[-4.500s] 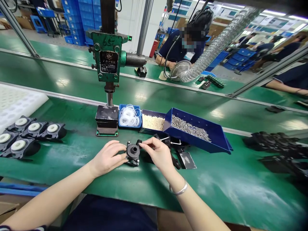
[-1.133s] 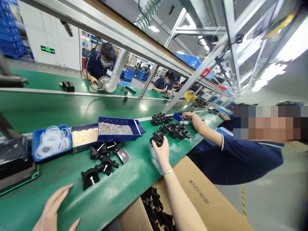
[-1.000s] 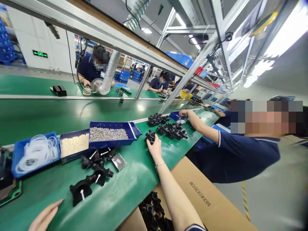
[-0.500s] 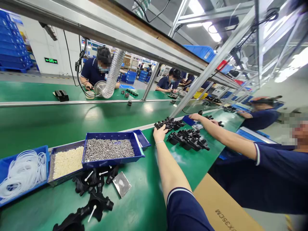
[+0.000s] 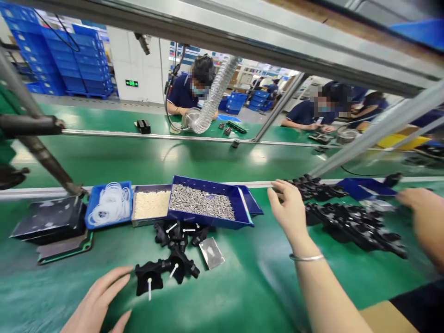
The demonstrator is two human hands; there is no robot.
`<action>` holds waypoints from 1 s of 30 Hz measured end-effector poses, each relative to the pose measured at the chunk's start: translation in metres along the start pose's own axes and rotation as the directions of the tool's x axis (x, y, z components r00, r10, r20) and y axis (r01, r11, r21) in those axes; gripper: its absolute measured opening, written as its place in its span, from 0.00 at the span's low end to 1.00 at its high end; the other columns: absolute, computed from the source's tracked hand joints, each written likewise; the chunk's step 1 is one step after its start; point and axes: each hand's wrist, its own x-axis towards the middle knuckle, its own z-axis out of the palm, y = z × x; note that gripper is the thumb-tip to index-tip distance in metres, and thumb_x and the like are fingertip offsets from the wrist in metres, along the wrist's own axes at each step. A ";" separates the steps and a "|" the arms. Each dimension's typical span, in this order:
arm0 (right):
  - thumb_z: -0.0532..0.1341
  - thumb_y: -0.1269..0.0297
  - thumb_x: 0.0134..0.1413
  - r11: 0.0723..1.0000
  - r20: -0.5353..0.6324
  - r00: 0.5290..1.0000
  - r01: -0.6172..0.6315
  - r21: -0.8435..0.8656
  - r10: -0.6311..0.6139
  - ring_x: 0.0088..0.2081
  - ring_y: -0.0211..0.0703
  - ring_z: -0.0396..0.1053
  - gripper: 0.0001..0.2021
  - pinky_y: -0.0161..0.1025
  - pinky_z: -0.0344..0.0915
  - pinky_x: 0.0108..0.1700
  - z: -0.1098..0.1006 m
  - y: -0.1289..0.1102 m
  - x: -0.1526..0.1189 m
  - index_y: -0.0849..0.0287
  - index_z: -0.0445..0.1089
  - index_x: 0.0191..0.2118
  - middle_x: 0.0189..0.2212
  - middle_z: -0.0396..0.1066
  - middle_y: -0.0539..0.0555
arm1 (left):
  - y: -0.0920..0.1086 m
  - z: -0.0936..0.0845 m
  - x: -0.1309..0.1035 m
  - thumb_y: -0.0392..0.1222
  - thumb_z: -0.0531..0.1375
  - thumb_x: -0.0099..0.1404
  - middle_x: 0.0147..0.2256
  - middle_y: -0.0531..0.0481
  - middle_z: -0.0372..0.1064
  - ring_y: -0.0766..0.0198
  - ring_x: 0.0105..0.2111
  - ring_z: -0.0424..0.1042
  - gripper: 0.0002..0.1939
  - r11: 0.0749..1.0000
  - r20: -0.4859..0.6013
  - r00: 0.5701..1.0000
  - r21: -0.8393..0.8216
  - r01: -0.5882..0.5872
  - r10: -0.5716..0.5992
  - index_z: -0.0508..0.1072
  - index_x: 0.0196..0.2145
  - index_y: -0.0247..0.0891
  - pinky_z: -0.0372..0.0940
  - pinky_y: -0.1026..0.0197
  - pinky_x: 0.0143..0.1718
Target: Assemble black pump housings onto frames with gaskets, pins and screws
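My left hand (image 5: 104,296) is low at the left, its thumb and fingers apart, with nothing visible between them. Its fingertips are close beside a black plastic part (image 5: 149,276) that has a white pin in it. More black parts with white pins (image 5: 178,263) lie behind, up against the bins. My right hand (image 5: 289,208), with a metal bangle at the wrist, hovers over the green table, thumb and fingers spread and nothing seen in them. To its right are piled black plastic parts (image 5: 347,222). A small silver metal block (image 5: 211,253) lies between my hands.
Along the back sit a blue bin of metal screws (image 5: 201,202), a tray of cream-coloured pieces (image 5: 151,206) and a blue bin of white tubing rings (image 5: 109,203). A black box (image 5: 52,217) stands far left. A co-worker's hand (image 5: 425,217) reaches in at right.
The view has swung left. My right hand has drawn back from the piled black parts, and my left hand has come into view beside the nearest black part.
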 end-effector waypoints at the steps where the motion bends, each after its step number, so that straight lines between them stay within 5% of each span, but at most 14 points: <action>1: 0.58 0.54 0.63 0.995 0.042 0.995 0.089 0.040 -0.091 0.53 0.52 0.71 0.16 0.49 0.73 0.49 -0.002 -0.015 -0.004 0.60 0.73 0.46 0.51 0.72 0.65 | 0.006 -0.006 0.011 0.36 0.61 0.62 0.59 0.45 0.69 0.50 0.55 0.73 0.38 1.000 -0.005 1.000 -0.014 -0.028 0.028 0.56 0.68 0.52 0.76 0.50 0.51; 4: 0.57 0.58 0.65 0.961 0.126 0.955 0.259 0.099 -0.270 0.46 0.48 0.74 0.11 0.48 0.72 0.51 -0.006 -0.058 -0.013 0.56 0.75 0.38 0.43 0.77 0.58 | 0.017 -0.020 0.043 0.34 0.59 0.66 0.60 0.41 0.67 0.50 0.60 0.68 0.34 0.997 -0.053 0.997 -0.033 -0.064 0.062 0.55 0.67 0.47 0.70 0.47 0.58; 7: 0.56 0.59 0.66 0.945 0.139 0.936 0.312 0.095 -0.323 0.45 0.48 0.75 0.12 0.47 0.70 0.52 -0.007 -0.083 -0.015 0.55 0.75 0.37 0.42 0.78 0.57 | 0.013 -0.027 0.077 0.36 0.59 0.68 0.58 0.40 0.68 0.50 0.59 0.68 0.29 0.996 -0.082 0.993 -0.010 -0.088 0.087 0.59 0.64 0.43 0.68 0.47 0.59; 13: 0.53 0.48 0.62 0.996 0.101 0.991 0.089 -0.028 -0.086 0.33 0.51 0.75 0.22 0.47 0.70 0.39 0.012 -0.059 0.003 0.57 0.75 0.29 0.29 0.78 0.58 | -0.019 -0.019 0.158 0.38 0.54 0.71 0.48 0.40 0.75 0.49 0.48 0.75 0.12 0.988 0.094 0.996 0.152 -0.022 0.007 0.70 0.50 0.35 0.69 0.45 0.51; 16: 0.52 0.49 0.64 0.996 0.029 0.996 0.086 -0.038 -0.085 0.32 0.51 0.74 0.23 0.48 0.70 0.39 0.010 -0.071 -0.002 0.59 0.75 0.30 0.29 0.77 0.60 | -0.011 -0.015 0.180 0.35 0.56 0.68 0.40 0.42 0.77 0.51 0.41 0.77 0.07 0.985 0.175 0.985 0.170 -0.030 0.000 0.73 0.41 0.34 0.70 0.49 0.45; 19: 0.55 0.56 0.66 0.976 -0.059 0.976 0.213 0.049 -0.210 0.40 0.51 0.75 0.15 0.49 0.69 0.48 -0.009 -0.120 -0.027 0.57 0.75 0.36 0.36 0.78 0.59 | 0.009 -0.019 0.168 0.38 0.60 0.67 0.32 0.46 0.76 0.53 0.35 0.77 0.05 0.988 0.260 0.965 0.145 -0.055 0.016 0.74 0.35 0.36 0.69 0.54 0.40; 21: 0.57 0.61 0.66 0.933 0.037 0.948 0.304 0.191 -0.316 0.42 0.49 0.75 0.09 0.48 0.70 0.49 -0.022 -0.158 -0.049 0.54 0.74 0.38 0.38 0.77 0.56 | 0.019 -0.022 0.145 0.44 0.63 0.66 0.32 0.47 0.76 0.53 0.34 0.77 0.08 0.995 0.349 0.937 0.084 -0.052 0.020 0.74 0.35 0.37 0.68 0.56 0.38; 26: 0.57 0.64 0.68 0.795 0.436 0.730 0.241 0.556 -0.526 0.46 0.48 0.74 0.08 0.48 0.73 0.48 -0.016 -0.221 -0.098 0.52 0.74 0.45 0.42 0.76 0.55 | 0.017 -0.016 0.090 0.45 0.63 0.67 0.35 0.48 0.78 0.55 0.35 0.78 0.09 0.993 0.505 0.863 -0.083 0.085 -0.031 0.76 0.42 0.41 0.67 0.60 0.36; 30: 0.56 0.58 0.69 0.803 0.629 0.568 0.099 0.588 -0.530 0.54 0.50 0.72 0.13 0.51 0.70 0.55 0.010 -0.251 -0.125 0.52 0.71 0.54 0.51 0.74 0.56 | 0.019 -0.023 0.078 0.42 0.63 0.66 0.38 0.48 0.79 0.54 0.38 0.79 0.09 0.988 0.505 0.858 -0.055 0.146 -0.099 0.76 0.44 0.40 0.67 0.61 0.35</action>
